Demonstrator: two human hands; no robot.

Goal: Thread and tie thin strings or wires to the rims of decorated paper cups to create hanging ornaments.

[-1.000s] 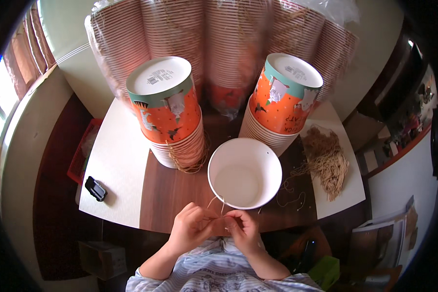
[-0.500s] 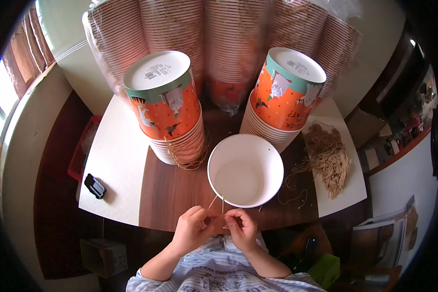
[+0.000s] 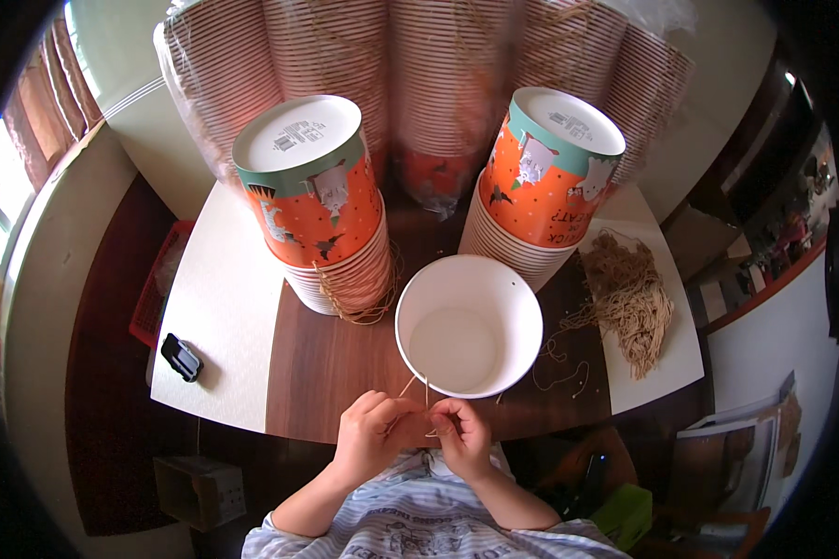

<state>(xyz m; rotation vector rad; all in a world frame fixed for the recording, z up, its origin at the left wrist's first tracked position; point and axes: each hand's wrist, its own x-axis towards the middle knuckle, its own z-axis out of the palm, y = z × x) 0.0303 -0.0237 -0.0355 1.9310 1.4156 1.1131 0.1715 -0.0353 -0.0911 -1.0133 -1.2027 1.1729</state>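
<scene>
A white paper bucket (image 3: 471,321), its mouth facing up and toward me, stands at the table's front edge. Tan twine (image 3: 427,393) runs from the bucket's near rim down to my hands. My left hand (image 3: 375,430) pinches the twine with its fingers closed. Close beside it, my right hand (image 3: 462,436) holds the twine between thumb and forefinger. A small loop of it shows by the right thumb. The exact crossing of the strands is hidden by my fingers. One small dark hole shows in the bucket's far right wall.
Two upside-down stacks of orange and green buckets, the left stack (image 3: 322,205) and the right stack (image 3: 545,177), stand behind. Cord hangs around the left one. Plastic-wrapped stacks (image 3: 447,84) fill the back. A twine heap (image 3: 629,303) lies right; a black plastic piece (image 3: 182,357) lies left.
Both hands stay nearly in place, still pinching the twine at the bucket's near rim. The bucket and stacks shift only very slightly in the picture.
</scene>
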